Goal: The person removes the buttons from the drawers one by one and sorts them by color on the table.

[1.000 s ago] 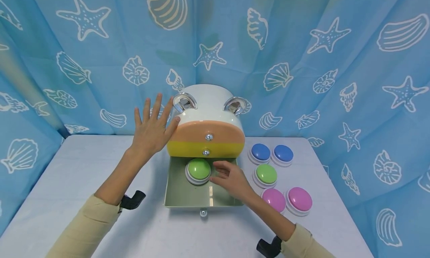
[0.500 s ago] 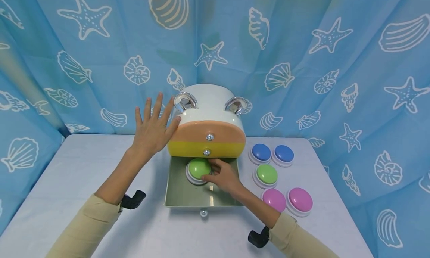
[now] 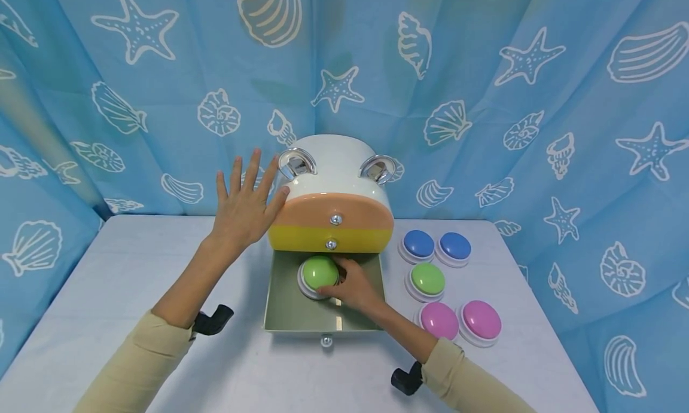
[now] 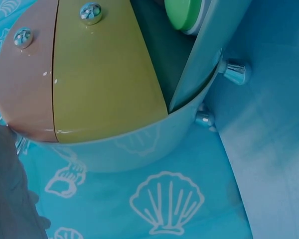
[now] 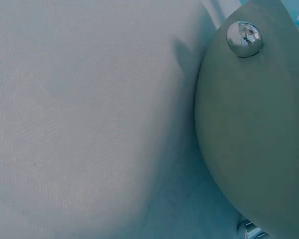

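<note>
A round green push button (image 3: pixel 320 272) on a white base sits in the pulled-out green drawer (image 3: pixel 301 317), left of its middle. My right hand (image 3: pixel 355 286) grips its right side, thumb in front and fingers behind. My left hand (image 3: pixel 242 214) has its fingers spread and straight, with the thumb at the upper left side of the rounded cabinet (image 3: pixel 336 207). In the left wrist view that hand (image 4: pixel 12 184) shows at the cabinet's edge, and part of the green button (image 4: pixel 183 12) shows at the top. The right wrist view holds only the drawer front (image 5: pixel 249 119) and tablecloth.
The cabinet has orange and yellow closed drawers above the open one, with silver knobs (image 3: pixel 331 244). On the table to the right stand two blue buttons (image 3: pixel 418 244), another green button (image 3: pixel 427 278) and two pink buttons (image 3: pixel 481 319). A blue curtain (image 3: pixel 215 60) hangs behind.
My right hand has moved left from beside the green button and closed its fingers on it. The button has shifted very slightly toward me. My left hand has stayed still.
</note>
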`<state>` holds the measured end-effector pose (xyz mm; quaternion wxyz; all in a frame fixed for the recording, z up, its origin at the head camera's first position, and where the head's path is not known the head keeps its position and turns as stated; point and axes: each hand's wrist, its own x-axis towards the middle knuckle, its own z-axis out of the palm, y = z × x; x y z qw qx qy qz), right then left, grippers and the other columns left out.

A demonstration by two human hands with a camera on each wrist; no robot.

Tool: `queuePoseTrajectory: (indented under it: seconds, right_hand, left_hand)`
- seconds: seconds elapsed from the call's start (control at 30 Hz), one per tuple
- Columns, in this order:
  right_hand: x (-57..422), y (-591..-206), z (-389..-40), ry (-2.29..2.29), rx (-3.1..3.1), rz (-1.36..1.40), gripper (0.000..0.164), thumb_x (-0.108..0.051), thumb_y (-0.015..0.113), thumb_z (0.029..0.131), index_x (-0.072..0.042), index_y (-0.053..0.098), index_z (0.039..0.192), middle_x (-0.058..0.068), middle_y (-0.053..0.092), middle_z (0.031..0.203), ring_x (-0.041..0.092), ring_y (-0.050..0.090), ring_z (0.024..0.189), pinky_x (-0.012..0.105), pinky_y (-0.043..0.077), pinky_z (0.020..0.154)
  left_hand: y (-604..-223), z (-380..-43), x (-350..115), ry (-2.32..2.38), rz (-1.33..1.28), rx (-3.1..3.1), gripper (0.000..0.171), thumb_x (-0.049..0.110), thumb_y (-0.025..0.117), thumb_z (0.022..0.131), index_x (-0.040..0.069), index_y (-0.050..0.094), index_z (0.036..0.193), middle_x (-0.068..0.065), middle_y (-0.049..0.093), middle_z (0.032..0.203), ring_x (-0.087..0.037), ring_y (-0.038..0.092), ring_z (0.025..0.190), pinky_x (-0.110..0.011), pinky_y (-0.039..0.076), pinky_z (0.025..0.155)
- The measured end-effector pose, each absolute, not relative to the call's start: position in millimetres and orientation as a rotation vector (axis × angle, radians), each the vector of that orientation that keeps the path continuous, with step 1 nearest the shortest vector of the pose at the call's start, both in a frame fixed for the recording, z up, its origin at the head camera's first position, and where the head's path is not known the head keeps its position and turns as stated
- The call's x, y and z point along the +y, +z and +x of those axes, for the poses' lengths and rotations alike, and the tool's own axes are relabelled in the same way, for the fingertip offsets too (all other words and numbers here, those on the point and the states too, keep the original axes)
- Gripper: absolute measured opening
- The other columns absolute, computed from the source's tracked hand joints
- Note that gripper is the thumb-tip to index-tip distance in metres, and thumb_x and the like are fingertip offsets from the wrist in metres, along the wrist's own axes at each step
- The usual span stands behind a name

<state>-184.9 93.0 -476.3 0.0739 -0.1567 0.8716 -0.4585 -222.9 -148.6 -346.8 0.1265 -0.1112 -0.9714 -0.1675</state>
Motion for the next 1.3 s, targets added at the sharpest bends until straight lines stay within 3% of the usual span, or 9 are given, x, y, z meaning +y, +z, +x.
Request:
queuePoseTrajectory:
  seconds: [0.43, 0.77, 1.1, 1.3]
  right_hand:
    - [90.6, -475.9, -185.3, -1.150, 2.684, -0.534, 0.090, -0.035, 0.090, 0.071, -0.004, 0.051, 0.145, 0.020, 0.051, 0.137, 0.033, 0.052, 0.117, 0.051, 0.044, 0.098]
    - [100.0, -471.3, -178.8, -1.185, 2.664, -0.630, 0.082, -0.036, 0.088, 0.072, -0.006, 0.056, 0.141, 0.014, 0.055, 0.134, 0.029, 0.054, 0.115, 0.047, 0.047, 0.095]
    - [128.9, -443.6, -169.4, -1.193, 2.557, -0.734, 0.078, -0.038, 0.088, 0.074, -0.020, 0.056, 0.143, 0.003, 0.052, 0.138, 0.021, 0.051, 0.122, 0.045, 0.045, 0.101]
    - [149.9, -429.7, -165.9, -1.199, 2.580, -0.733, 0.078, -0.037, 0.089, 0.073, -0.021, 0.057, 0.142, -0.001, 0.053, 0.138, 0.019, 0.052, 0.121, 0.044, 0.045, 0.101]
  left_hand:
    - [-347.3, -222.2, -148.2, -0.490, -0.316, -2.827, 0.067, 0.053, 0.028, 0.106, 0.021, 0.010, 0.162, -0.012, -0.003, 0.167, -0.043, -0.008, 0.149, -0.067, -0.009, 0.111]
    - [-347.9, -221.8, -147.9, -0.489, -0.315, -2.833, 0.067, 0.052, 0.028, 0.107, 0.021, 0.009, 0.162, -0.012, -0.004, 0.167, -0.040, -0.011, 0.149, -0.067, -0.009, 0.111]
    - [-346.5, -222.6, -147.5, -0.481, -0.312, -2.829, 0.067, 0.052, 0.029, 0.107, 0.020, 0.010, 0.162, -0.013, -0.003, 0.167, -0.042, -0.010, 0.149, -0.067, -0.009, 0.111]
    - [-345.8, -222.7, -147.2, -0.478, -0.307, -2.834, 0.067, 0.052, 0.028, 0.107, 0.021, 0.009, 0.162, -0.012, -0.004, 0.167, -0.042, -0.010, 0.149, -0.067, -0.009, 0.111]
